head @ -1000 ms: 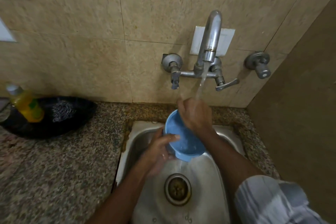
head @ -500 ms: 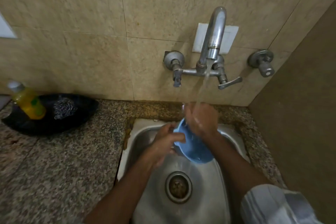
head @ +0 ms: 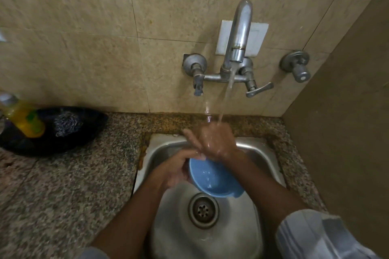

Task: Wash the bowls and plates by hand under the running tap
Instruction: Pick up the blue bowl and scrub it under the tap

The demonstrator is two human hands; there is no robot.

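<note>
- The blue bowl (head: 212, 176) is held over the steel sink (head: 261, 153), tilted, its opening toward the camera and its lower rim just above the drain (head: 203, 210) in the view.
- The left hand (head: 174, 171) grips the bowl's left rim, fingers curled over the edge and thumb side on the outside.
- The right hand (head: 214, 143) is above the bowl's far rim with fingers spread loosely; whether it touches the bowl cannot be told, as its wrist covers that edge.
- The two hands meet at the bowl's far-left rim, right over left.
- Water (head: 228, 90) falls from the tap (head: 240, 33) straight onto the back of the right hand, with splashes just left of the stream.
- The tap's lever (head: 260, 88) points right and a separate wall valve (head: 296, 67) sits farther right, both well above the hands.
- Open basin shows near the drain and toward the near edge; the sink's left and far rims lie close to the hands.
- The right forearm crosses the sink's right side, the striped sleeve (head: 315, 237) at the near right corner.
- A side wall (head: 347, 122) stands close along the right of the sink, leaving only a narrow strip of counter there.
- The granite counter (head: 73, 185) is bare to the left of the sink.
- At far left a dark dish (head: 88, 130) holds a steel scrubber (head: 66, 124), with a yellow bottle (head: 23, 120) at its left edge, well apart from the sink.
</note>
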